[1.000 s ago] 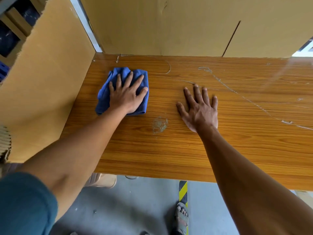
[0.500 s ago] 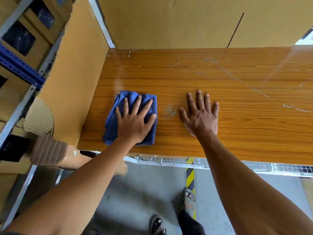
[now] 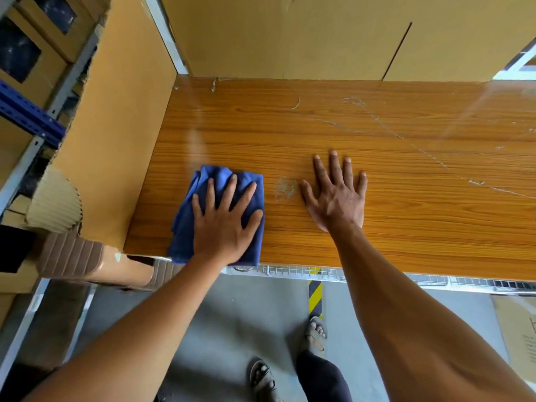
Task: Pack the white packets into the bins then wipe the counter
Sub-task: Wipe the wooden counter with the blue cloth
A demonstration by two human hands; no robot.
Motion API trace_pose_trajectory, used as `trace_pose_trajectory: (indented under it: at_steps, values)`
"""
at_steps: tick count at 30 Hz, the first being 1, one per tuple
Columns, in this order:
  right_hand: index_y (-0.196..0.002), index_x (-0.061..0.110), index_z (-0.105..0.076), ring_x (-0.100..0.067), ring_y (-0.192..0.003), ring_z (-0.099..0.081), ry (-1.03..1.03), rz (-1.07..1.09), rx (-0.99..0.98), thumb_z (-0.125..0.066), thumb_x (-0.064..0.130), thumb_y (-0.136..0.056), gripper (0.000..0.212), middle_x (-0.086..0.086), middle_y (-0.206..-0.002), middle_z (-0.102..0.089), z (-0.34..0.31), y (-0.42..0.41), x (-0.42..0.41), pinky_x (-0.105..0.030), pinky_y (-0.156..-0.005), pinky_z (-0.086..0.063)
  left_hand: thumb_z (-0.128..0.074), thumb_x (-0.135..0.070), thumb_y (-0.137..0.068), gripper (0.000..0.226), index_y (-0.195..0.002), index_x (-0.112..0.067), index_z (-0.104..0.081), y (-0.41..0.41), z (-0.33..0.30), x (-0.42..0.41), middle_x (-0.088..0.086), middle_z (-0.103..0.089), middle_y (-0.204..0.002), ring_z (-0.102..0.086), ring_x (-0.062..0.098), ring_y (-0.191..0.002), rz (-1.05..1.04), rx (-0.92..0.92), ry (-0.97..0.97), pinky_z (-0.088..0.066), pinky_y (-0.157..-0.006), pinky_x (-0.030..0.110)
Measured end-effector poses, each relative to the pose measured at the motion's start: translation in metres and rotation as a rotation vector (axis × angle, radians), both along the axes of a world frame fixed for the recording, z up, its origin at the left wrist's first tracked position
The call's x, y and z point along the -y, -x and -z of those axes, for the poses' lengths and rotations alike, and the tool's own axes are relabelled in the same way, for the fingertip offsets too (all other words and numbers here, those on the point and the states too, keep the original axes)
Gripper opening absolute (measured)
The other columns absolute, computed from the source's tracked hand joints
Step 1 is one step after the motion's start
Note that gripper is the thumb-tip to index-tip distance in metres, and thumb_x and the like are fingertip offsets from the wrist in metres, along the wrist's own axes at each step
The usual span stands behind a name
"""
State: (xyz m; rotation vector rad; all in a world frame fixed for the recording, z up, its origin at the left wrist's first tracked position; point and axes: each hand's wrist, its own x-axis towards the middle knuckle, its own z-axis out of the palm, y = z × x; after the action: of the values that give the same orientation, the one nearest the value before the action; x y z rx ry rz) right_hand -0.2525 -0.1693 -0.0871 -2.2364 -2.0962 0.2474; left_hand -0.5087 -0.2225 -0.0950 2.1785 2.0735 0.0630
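The left hand point(image 3: 222, 224) lies flat with fingers spread, pressing the blue cloth point(image 3: 185, 224) onto the wooden counter point(image 3: 406, 198) at lower centre-left of the frame. The right hand point(image 3: 336, 195) rests palm-down, fingers splayed wide, holding nothing, just right of a pale smudge point(image 3: 285, 188). Since half a second ago, the cloth has slid nearer the counter's front edge, its lower end now overhanging it.

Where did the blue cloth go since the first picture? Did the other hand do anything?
The left hand, pressing flat on the blue cloth, slid it from the back left corner of the counter toward the near edge; its lower end now reaches that edge. The cloth was never let go. The right hand stayed flat on the wood, just right of the pale scuff, which the cloth now lies left of.
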Motion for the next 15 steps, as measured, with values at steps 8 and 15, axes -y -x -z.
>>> trace_pose_trajectory:
  at_steps: [8,15]
  values:
    - [-0.166,0.044,0.006,-0.025,-0.163,0.009,-0.009,0.007,0.006,-0.003,0.079,-0.1,0.075,0.006,-0.176,0.012,0.007,0.001,-0.001,-0.06,-0.128,-0.002,-0.017,-0.08,-0.1,0.07,-0.164,-0.053,-0.013,0.0,-0.005,-0.085,-0.011,-0.003,-0.178,0.002,0.036,-0.163,-0.068,0.028,0.045,-0.002,-0.124,0.072]
    - [-0.166,0.044,0.005,-0.024,-0.163,0.01,-0.018,0.009,0.005,-0.004,0.079,-0.101,0.075,0.007,-0.176,0.012,0.009,-0.001,-0.003,-0.059,-0.128,-0.001,-0.015,-0.08,-0.1,0.07,-0.165,-0.054,-0.01,0.001,-0.007,-0.13,-0.011,-0.001,-0.178,0.003,0.035,-0.163,-0.056,0.044,0.062,-0.001,-0.126,0.07]
